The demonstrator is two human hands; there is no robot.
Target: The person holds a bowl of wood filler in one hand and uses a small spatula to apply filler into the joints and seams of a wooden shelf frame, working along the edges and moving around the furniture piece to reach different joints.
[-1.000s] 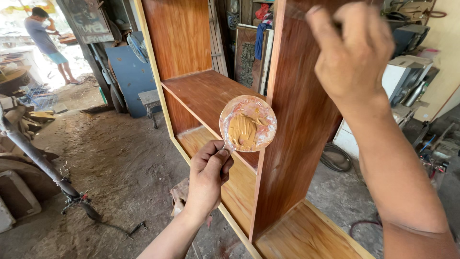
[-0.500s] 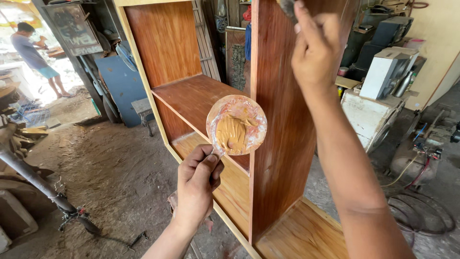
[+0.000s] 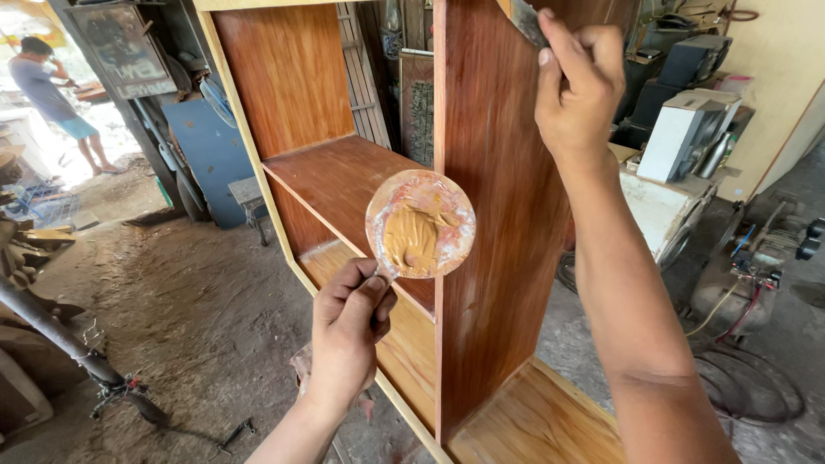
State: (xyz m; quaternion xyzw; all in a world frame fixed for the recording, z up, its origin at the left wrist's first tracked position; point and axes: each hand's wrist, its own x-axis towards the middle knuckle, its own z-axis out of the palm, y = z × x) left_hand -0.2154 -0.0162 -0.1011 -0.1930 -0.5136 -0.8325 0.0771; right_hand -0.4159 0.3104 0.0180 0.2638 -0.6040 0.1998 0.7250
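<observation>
I am pinching the edge of a round lid (image 3: pixel 420 223) between thumb and fingers of my left hand (image 3: pixel 348 331), holding it up flat like a palette in front of the wooden cabinet (image 3: pixel 490 215); a smear of tan wood filler (image 3: pixel 411 239) is sitting in its middle. My right hand (image 3: pixel 577 86) is closed around a scraper blade (image 3: pixel 526 19), whose grey tip is showing just above my fingers, close against the upright side panel near its top edge; I cannot tell whether the blade is actually touching the wood. To do this well, I am judging that the blade should be lying at a low angle to the panel and moving along the grain, pressing the paste into any gap and then wiping thin so little is left to sand. I am keeping the lid level and near the panel so reloading is a short reach. Behind the cabinet a white box (image 3: pixel 683 137) is standing, and a person (image 3: pixel 51 94) is well apart on the dirt floor (image 3: pixel 172 318)
</observation>
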